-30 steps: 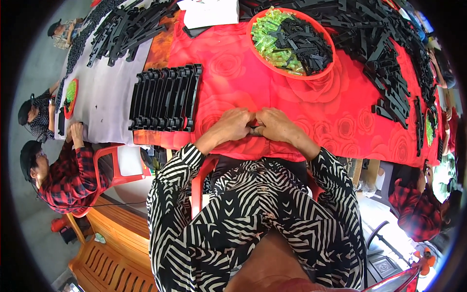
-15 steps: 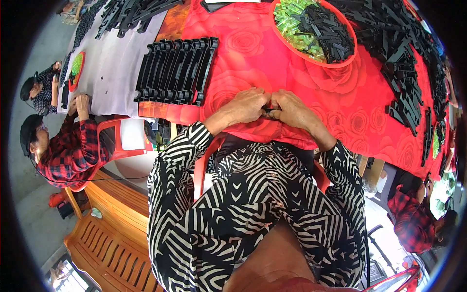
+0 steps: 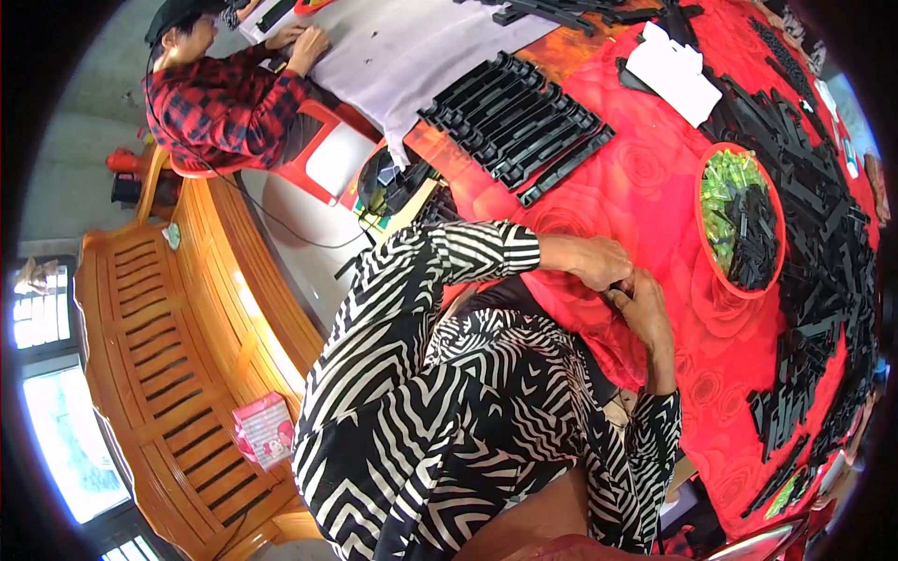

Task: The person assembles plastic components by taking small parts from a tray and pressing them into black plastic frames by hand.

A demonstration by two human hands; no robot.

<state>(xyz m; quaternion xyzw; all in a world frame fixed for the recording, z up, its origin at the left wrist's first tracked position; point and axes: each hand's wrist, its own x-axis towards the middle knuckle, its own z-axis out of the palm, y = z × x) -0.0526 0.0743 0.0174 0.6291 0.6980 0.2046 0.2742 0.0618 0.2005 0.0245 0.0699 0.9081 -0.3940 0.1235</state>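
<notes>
Head view: the left hand (image 3: 603, 264) and right hand (image 3: 645, 310) meet at the fingertips over the red cloth (image 3: 645, 168), near its front edge, with the fingers of both bent inward. The knuckles screen the space between them; a small dark patch shows at the contact point, and whether the fingers clamp a part cannot be told. The row (image 3: 519, 122) of long black parts, set side by side, lies ahead and to the left of the hands, apart from them. The bowl (image 3: 736, 293) stands to their right, also apart; clear green pieces (image 3: 722, 182) lie mainly on its left side, black pieces (image 3: 753, 234) on its right. Beyond it, a heap (image 3: 823, 210) of black parts spreads toward the dark rim of the view, where single parts are hard to make out. A white sheet (image 3: 672, 73) rests between row and heap, partly covering a dark flat item (image 3: 635, 79). At upper left, a co-worker (image 3: 224, 103) in red-and-black plaid sits at a grey cloth (image 3: 393, 56); a red dish (image 3: 304, 9) there is cut off by the top edge. A wooden bench (image 3: 178, 355), lower left, carries a pink-and-white bag (image 3: 265, 430) with a printed figure; any lettering is too small to read.
</notes>
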